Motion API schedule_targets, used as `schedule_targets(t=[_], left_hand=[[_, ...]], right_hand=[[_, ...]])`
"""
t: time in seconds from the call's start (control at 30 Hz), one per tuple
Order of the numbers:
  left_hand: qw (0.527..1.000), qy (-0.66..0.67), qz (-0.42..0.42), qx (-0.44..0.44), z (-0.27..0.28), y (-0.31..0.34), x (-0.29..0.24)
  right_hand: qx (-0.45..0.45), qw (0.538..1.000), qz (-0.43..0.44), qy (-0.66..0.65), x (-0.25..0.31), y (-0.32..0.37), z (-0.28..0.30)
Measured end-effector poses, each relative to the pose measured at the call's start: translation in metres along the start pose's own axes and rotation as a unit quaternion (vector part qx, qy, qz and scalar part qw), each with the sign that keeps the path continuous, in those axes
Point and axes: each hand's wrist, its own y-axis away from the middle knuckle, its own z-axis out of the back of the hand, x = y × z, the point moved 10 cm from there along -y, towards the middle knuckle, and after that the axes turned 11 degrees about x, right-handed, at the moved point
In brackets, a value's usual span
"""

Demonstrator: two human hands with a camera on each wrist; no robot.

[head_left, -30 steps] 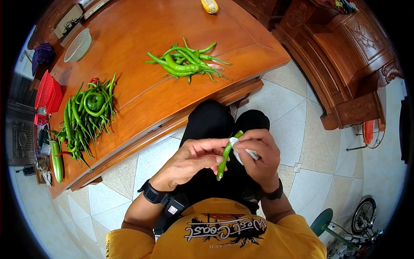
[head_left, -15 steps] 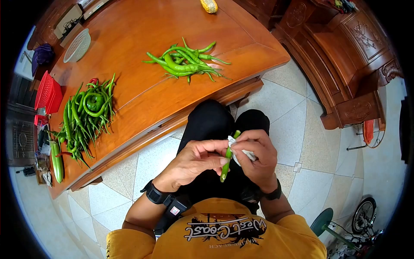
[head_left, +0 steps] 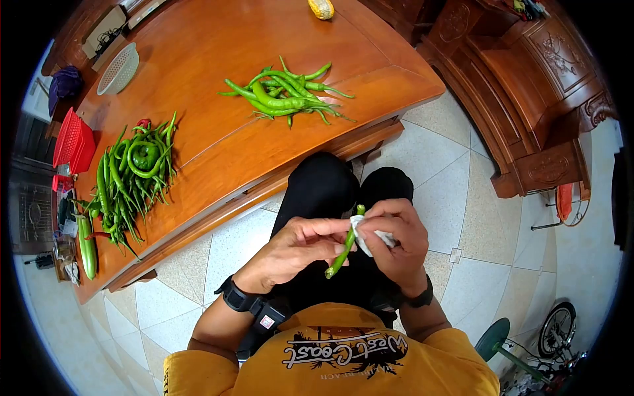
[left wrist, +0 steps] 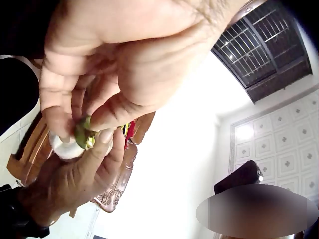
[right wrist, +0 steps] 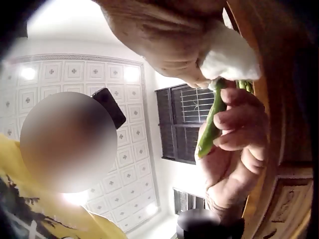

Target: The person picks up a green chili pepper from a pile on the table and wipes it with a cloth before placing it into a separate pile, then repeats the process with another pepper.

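Over the lap, my left hand (head_left: 290,254) pinches a slim green pepper (head_left: 338,261) between thumb and fingers. The pepper slants, its pale blunt end pointing down toward the shirt. My right hand (head_left: 401,241) grips a crumpled white cloth (head_left: 366,243) and presses it round the pepper's upper part. In the right wrist view, the cloth (right wrist: 230,59) bunches under the right fingers, and the smooth pepper (right wrist: 212,124) lies along the left fingers. The left wrist view shows the pepper (left wrist: 83,133) nearly end-on between both hands, most of its length hidden.
On the wooden table (head_left: 218,59) lie a small pile of green peppers (head_left: 284,96) and a larger heap (head_left: 129,175) to the left. Red baskets (head_left: 74,142), a pale basket (head_left: 119,69), a long green vegetable (head_left: 86,247) and a yellow one (head_left: 321,9) are also there.
The pepper has tilted, its lower end swinging back to the left and its upper end dropping slightly. My right hand and the cloth have shifted a little along it.
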Motion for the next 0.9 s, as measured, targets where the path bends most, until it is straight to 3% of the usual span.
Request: schedule_targets(t=[0.3, 0.67, 0.9], left_hand=[[0.999, -0.025, 0.03, -0.005, -0.006, -0.003, 0.003], [0.999, -0.016, -0.027, -0.014, 0.002, 0.001, -0.01], [0.996, -0.06, 0.064, 0.021, -0.014, 0.001, -0.002]], right_hand=[[-0.023, 1.0, -0.017, 0.004, -0.003, 0.002, 0.005], [0.063, 0.997, -0.012, -0.041, -0.002, 0.003, -0.015], [-0.016, 1.0, -0.014, -0.002, -0.004, 0.001, 0.005]])
